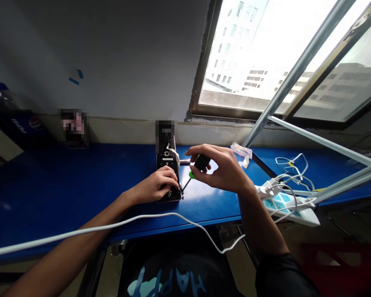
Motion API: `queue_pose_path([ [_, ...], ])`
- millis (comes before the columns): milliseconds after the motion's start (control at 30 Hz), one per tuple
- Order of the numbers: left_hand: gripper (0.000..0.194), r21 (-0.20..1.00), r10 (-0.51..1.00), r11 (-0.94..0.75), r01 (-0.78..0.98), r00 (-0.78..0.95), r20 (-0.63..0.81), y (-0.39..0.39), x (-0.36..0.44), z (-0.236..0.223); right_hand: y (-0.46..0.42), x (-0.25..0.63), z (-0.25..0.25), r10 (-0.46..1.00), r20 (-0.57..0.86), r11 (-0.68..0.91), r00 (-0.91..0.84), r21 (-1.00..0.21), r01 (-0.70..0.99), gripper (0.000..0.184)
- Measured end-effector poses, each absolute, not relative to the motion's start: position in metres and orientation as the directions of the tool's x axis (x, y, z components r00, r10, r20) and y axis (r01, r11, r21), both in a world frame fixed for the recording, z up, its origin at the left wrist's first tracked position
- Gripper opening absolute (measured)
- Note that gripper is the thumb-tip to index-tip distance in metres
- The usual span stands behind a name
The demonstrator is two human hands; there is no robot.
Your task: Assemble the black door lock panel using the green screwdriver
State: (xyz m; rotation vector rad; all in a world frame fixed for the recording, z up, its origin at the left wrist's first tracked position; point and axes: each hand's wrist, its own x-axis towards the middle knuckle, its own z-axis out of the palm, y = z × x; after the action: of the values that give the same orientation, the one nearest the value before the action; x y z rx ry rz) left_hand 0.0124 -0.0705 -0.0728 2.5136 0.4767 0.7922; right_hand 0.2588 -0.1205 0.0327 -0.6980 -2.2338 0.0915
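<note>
Near to far: my left hand (154, 185) clamps the black device (167, 159) down on the blue bench (80, 181); my right hand (222, 169), just apart, pinches a green-collared screwdriver (202, 162), tip at the device's edge. Beyond lie a white power strip (287, 206) and white cables (293, 169).

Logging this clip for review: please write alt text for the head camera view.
A person's left hand steadies a black device on a blue table while the right hand holds a green-and-black screwdriver, its shaft angled toward the device. A white power strip with cables lies to the right, below an open window.
</note>
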Motion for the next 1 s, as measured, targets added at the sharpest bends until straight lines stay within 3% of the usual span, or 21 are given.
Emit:
queue_pose_path([
  [133,0.023,0.560,0.418,-0.807,0.190,0.853,0.313,-0.062,0.011,-0.060,-0.122,0.263,0.034,0.518,0.655,0.836,-0.550,-0.255,0.485,0.029],
  [400,0.013,0.473,0.265,-0.861,0.186,0.958,0.106,-0.040,0.027,-0.036,-0.119,0.265,0.035,0.517,0.676,0.834,-0.525,-0.261,0.486,0.029],
  [667,0.017,0.476,0.191,-0.876,0.075,0.961,0.201,-0.042,0.031,-0.044,-0.117,0.264,0.032,0.514,0.677,0.839,-0.527,-0.267,0.475,0.026],
  [1000,0.017,0.429,0.222,-0.897,0.108,0.948,0.226,-0.048,0.031,-0.053,-0.113,0.266,0.030,0.531,0.677,0.830,-0.510,-0.297,0.471,0.026],
])
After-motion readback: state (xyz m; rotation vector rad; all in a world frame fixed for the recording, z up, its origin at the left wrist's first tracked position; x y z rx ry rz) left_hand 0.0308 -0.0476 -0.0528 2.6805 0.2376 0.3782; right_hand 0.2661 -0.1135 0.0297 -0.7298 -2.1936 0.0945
